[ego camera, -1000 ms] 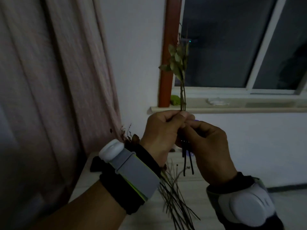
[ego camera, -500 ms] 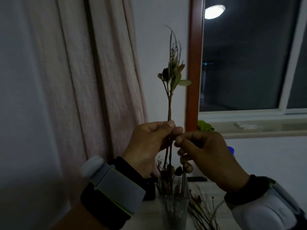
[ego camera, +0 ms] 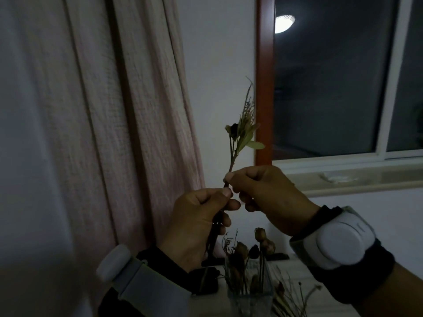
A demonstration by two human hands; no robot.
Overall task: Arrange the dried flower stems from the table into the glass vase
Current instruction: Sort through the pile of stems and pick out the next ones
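I hold a small bunch of dried flower stems (ego camera: 241,136) upright in front of the wall, its leafy tip and dark bud at the top. My left hand (ego camera: 196,225) grips the lower stems. Just above it, my right hand (ego camera: 265,193) pinches the stem between thumb and forefinger. Below the hands stands the glass vase (ego camera: 250,296) on the table, with several dried rosebud stems (ego camera: 261,243) in it. More loose dried stems (ego camera: 290,296) lie on the table right of the vase.
A pink curtain (ego camera: 128,133) hangs at the left. A window with a brown frame post (ego camera: 264,76) and a white sill (ego camera: 354,177) is at the right. A dark flat object (ego camera: 278,256) lies on the table behind the vase.
My right hand has moved up the stem above my left hand. The view has shifted a little, and the bunch now sits lower in it.
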